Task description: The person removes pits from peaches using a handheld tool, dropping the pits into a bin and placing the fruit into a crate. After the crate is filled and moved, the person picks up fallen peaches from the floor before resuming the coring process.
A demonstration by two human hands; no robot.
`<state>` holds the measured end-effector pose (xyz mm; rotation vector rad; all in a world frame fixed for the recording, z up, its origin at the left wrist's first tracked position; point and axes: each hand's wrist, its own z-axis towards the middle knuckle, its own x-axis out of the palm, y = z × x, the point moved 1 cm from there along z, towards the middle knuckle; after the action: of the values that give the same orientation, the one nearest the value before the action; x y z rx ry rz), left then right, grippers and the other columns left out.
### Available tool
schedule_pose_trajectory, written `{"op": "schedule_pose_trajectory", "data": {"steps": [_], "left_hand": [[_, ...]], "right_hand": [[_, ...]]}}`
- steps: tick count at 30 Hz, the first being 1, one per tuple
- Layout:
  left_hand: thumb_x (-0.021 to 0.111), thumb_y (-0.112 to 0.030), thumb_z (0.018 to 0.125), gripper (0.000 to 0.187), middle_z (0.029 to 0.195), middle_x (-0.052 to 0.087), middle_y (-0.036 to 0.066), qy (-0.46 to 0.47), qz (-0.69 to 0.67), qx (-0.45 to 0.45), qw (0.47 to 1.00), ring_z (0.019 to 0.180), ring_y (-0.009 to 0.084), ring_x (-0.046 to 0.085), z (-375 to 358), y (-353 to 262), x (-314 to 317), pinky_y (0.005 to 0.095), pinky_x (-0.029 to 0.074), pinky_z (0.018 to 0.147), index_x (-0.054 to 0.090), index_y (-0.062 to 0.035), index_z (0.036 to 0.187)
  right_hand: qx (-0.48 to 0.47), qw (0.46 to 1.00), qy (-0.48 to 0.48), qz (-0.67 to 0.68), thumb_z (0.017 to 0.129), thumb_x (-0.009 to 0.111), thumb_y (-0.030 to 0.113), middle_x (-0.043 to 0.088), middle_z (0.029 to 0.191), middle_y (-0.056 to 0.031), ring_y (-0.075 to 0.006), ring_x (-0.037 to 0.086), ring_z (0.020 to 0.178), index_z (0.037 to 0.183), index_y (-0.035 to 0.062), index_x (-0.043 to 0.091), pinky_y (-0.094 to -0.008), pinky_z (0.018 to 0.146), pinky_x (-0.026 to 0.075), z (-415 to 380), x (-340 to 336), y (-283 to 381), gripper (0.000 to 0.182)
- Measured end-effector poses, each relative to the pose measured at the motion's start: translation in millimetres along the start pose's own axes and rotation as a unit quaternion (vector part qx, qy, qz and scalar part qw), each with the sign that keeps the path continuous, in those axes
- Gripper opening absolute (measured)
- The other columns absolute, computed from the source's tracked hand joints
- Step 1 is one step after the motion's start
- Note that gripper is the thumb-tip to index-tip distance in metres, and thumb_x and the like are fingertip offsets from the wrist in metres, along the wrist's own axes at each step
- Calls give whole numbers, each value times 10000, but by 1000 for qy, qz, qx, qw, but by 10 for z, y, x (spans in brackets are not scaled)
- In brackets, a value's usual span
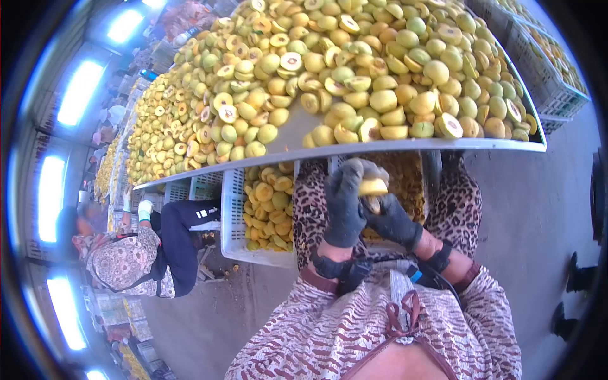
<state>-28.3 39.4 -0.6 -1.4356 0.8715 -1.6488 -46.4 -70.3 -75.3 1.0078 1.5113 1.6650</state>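
The gloved left hand (pixel 347 202) holds a yellow fruit half (pixel 373 187), and the gloved right hand (pixel 394 220) is up close beneath it. Above them, whole and halved fruits (pixel 383 101) cover much of the metal bench (pixel 296 132). Below its edge, a white crate (pixel 258 256) holds more yellow-green pieces (pixel 272 199). At left, a co-worker (pixel 126 263) in a patterned top sits near the bench.

fruit (pixel 382 101) on tbl (pixel 405 147), crate (pixel 232 218) below

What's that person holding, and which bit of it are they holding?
A piece of yellow fruit. The left hand has its gloved fingers over the far edge. Whether the right hand grips it too can't be told.
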Motion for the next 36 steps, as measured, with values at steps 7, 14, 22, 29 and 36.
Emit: {"op": "schedule_pose_trajectory", "data": {"steps": [7,14,22,29,36], "left_hand": [[530,-295,1010,377,777,641,107,130,221,110,960,707,185,634,108,-159,251,288,530,681,626,11,811],[433,-453,1029,433,778,641,160,-20,-51,-25,998,718,252,658,132,-465,-144,367,561,688,543,-87,825],[673,-289,880,329,1123,648,231,-161,670,222,690,1121,362,587,805,-678,-1974,446,444,982,692,9,1018],[681,-100,749,647,1436,465,164,113,756,273,583,1266,403,478,2234,-34,-1604,451,383,1092,485,-66,1365],[670,-243,807,400,949,694,228,55,866,-27,497,907,371,684,2612,8,-1433,458,550,786,552,-22,1118]], "right_hand": [[90,967,115,208,850,673,41,580,1007,39,-92,539,889,1220,64,546,-258,758,475,-160,-242,435,392],[-12,974,224,21,869,708,145,648,759,13,-78,562,701,833,13,677,-277,652,482,-146,-242,941,141],[-9,883,-77,-464,868,622,164,636,683,-194,-393,636,632,743,54,630,-467,560,494,-152,-619,-2,166],[9,927,-75,-366,852,633,187,607,664,-229,-421,619,630,750,25,620,-485,559,482,-267,-454,40,192],[67,958,-93,-264,814,686,199,612,695,-222,-421,629,671,791,-2,623,-463,591,487,-305,-546,28,213]]}}
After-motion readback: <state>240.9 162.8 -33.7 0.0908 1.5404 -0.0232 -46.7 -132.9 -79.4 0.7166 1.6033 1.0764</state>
